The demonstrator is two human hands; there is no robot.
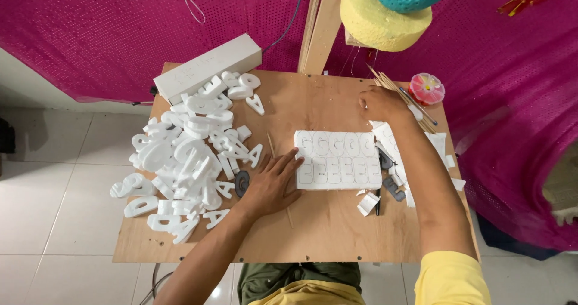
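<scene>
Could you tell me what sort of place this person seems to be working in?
Probably a small craft or decoration workshop: a plywood table holds a heap of cut foam letters and a foam sheet marked with letter outlines, before pink sequinned fabric.

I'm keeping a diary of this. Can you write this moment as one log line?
left hand: flat against foam block | right hand: by sticks | foam letters: piled left | table: wooden

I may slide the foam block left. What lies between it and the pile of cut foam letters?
In the head view, the left hand lies flat there, fingertips touching the foam block, beside the letter pile.
</scene>
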